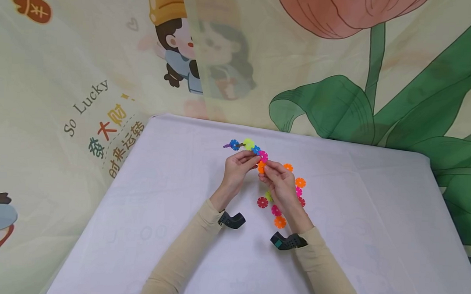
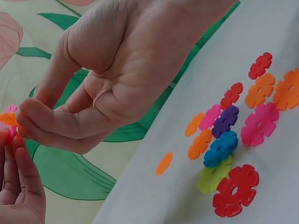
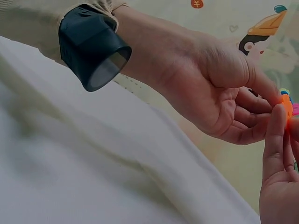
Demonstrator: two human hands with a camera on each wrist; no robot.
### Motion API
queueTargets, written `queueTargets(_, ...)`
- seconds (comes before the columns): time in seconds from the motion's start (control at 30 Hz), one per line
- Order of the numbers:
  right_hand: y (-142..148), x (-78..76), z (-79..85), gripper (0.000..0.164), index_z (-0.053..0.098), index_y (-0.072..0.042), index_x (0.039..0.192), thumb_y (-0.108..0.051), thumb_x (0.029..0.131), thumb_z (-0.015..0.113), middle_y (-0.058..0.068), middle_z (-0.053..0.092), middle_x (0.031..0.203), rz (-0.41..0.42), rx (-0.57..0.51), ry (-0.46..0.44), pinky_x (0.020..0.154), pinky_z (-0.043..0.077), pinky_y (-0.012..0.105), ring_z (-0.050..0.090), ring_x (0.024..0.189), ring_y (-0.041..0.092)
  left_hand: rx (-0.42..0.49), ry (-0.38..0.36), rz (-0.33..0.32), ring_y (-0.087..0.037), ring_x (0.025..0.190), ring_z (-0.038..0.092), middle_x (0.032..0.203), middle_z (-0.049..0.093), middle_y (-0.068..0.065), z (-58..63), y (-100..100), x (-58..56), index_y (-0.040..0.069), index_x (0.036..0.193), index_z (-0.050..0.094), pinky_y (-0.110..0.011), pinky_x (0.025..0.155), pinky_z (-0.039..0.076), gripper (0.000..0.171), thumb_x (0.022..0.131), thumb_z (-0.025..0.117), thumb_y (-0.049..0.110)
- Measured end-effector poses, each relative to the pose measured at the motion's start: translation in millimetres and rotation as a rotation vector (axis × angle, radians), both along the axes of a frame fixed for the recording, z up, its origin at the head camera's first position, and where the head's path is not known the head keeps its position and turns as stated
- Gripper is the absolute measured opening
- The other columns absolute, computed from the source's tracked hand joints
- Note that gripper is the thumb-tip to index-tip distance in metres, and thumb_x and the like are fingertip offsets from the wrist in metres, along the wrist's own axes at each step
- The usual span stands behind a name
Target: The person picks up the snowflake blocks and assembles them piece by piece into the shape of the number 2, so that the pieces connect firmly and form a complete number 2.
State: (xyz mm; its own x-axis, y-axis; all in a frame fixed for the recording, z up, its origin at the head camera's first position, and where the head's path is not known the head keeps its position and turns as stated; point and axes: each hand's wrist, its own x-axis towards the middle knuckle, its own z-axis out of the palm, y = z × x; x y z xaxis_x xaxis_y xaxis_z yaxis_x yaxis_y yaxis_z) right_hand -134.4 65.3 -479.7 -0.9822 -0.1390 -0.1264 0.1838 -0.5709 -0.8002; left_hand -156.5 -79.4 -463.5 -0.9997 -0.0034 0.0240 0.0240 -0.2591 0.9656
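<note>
My left hand (image 1: 234, 169) pinches a chain of plastic snowflake discs near its pink disc (image 1: 263, 155). From there the chain runs left through a blue disc (image 1: 256, 150), a yellow-green disc (image 1: 248, 144), a dark edge-on disc and another blue disc (image 1: 234, 144), ending in a purple one (image 1: 226, 145). Between thumb and fingers, my right hand (image 1: 280, 182) holds an orange disc (image 1: 261, 167) right against the pink one. Both hands' fingertips meet around this orange disc (image 3: 287, 106) in the right wrist view. They partly hide where the discs join.
Loose discs lie on the white-covered table (image 1: 145, 230) under and beside the right forearm. Among them are a red disc (image 2: 236, 190), a blue disc (image 2: 220, 148), a purple disc (image 2: 225, 121) and several orange ones. A printed curtain (image 1: 231, 54) hangs behind the table.
</note>
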Motion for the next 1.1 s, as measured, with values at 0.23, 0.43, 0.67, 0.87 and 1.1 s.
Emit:
queueTargets(0.23,-0.8,0.9,0.4,0.021,0.074,-0.013,0.099,-0.002,0.099,0.055,0.004,0.069,0.097,0.005,-0.052,-0.029,0.082,0.055,0.023,0.071,0.086,0.014,-0.001,0.015,-0.026,-0.012,0.082,0.068,0.094,0.072,-0.006,0.1,1.5,-0.2,-0.013,0.112,0.064,-0.029,0.084,0.056,0.023,0.093,0.065,0.001)
queueTargets(0.43,0.3,-0.5,2.6,0.019,0.074,-0.011,0.098,-0.006,0.099,0.056,0.005,0.066,0.102,0.014,-0.099,-0.099,0.085,0.054,0.022,0.068,0.088,0.014,0.008,0.022,-0.052,-0.012,0.082,0.068,0.094,0.07,-0.004,2.7,2.0,-0.9,-0.014,0.112,0.062,-0.027,0.083,0.056,0.023,0.094,0.063,0.0)
queueTargets(0.67,4.0,-1.9,8.9,0.017,0.074,-0.011,0.097,-0.006,0.099,0.057,0.005,0.068,0.1,0.034,-0.129,-0.109,0.083,0.054,0.02,0.067,0.083,0.014,-0.003,0.022,-0.11,-0.01,0.082,0.066,0.095,0.069,-0.004,8.0,4.5,-1.1,-0.017,0.115,0.058,-0.022,0.083,0.055,0.024,0.096,0.059,-0.002)
queueTargets(0.87,8.6,-4.0,13.1,0.017,0.074,-0.008,0.094,-0.002,0.097,0.059,0.004,0.067,0.096,0.029,-0.106,-0.045,0.08,0.055,0.02,0.067,0.077,0.013,0.044,0.016,-0.135,-0.01,0.082,0.065,0.092,0.067,-0.001,12.0,10.4,-3.4,-0.019,0.114,0.056,-0.021,0.082,0.055,0.022,0.097,0.056,-0.005)
queueTargets(1.1,8.9,-4.5,26.3,0.025,0.075,-0.012,0.089,-0.001,0.098,0.055,0.005,0.065,0.097,0.013,-0.011,-0.088,0.078,0.055,0.02,0.065,0.075,0.014,0.105,0.038,-0.102,-0.01,0.078,0.064,0.088,0.066,0.0,13.1,12.2,-1.0,-0.022,0.112,0.055,-0.019,0.078,0.054,0.021,0.096,0.054,-0.008)
